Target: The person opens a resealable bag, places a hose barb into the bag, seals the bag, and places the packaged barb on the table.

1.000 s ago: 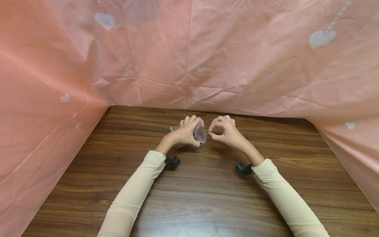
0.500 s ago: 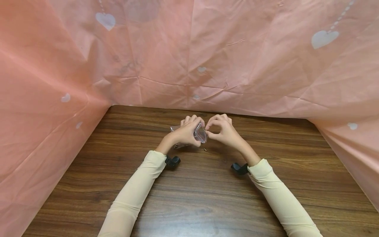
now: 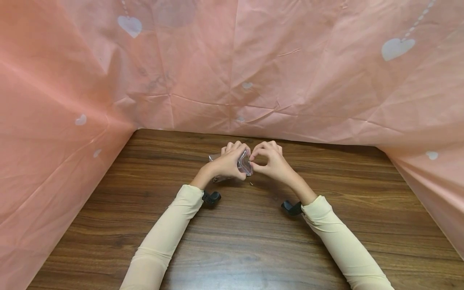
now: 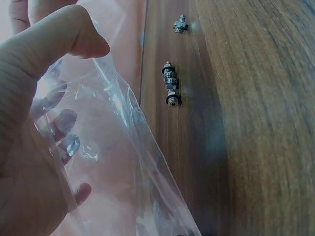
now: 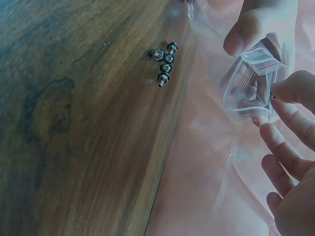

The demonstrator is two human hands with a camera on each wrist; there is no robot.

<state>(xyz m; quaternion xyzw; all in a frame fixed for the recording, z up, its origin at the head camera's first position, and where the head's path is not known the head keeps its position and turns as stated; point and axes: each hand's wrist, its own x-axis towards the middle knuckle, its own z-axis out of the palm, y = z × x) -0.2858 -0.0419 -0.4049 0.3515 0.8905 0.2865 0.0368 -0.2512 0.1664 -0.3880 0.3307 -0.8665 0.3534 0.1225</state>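
My left hand [image 3: 229, 163] grips a clear zip-lock bag [image 5: 238, 93] between thumb and fingers, its mouth spread wide toward the right. At that mouth my right hand [image 3: 272, 161] pinches a small metal piece [image 5: 273, 97] between thumb and forefinger; the fingertips hide most of it. The other right fingers are loosely bent beside the bag. Below the bag, several small metal fittings [image 5: 166, 65] with dark rings lie on the table. One fitting [image 4: 180, 25] sits a little apart from the rest in the left wrist view. Small metal bits [image 3: 215, 179] show at the bag's far left end.
The brown wood-grain table [image 3: 232, 241] ends at a pink sheet [image 3: 232, 60] with pale hearts, hung behind and on both sides. Black wrist mounts [image 3: 292, 207] stick out inward under both wrists.
My right hand has moved left with the small metal piece, from just outside the bag to its mouth. The left hand and the bag have stayed nearly still.
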